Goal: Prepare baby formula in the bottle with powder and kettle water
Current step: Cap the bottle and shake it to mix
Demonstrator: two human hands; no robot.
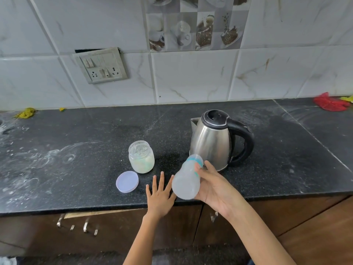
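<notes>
My right hand (214,190) grips a translucent baby bottle (186,180) with a teal collar, tilted with its top away from me and blurred, above the counter's front edge. My left hand (159,196) lies flat on the black counter (76,150) with fingers spread, just left of the bottle and holding nothing. An open glass jar (141,156) with pale powder in its lower half stands behind the left hand. Its lilac lid (127,181) lies on the counter to the jar's front left. A steel kettle (214,142) with a black lid and handle stands behind the bottle.
White powder smears cover the counter's left part. A red cloth (329,104) lies at the far right by the tiled wall, yellow scraps (25,113) at the far left. A switch and socket plate (101,65) is on the wall. Brown cabinet doors run below the counter.
</notes>
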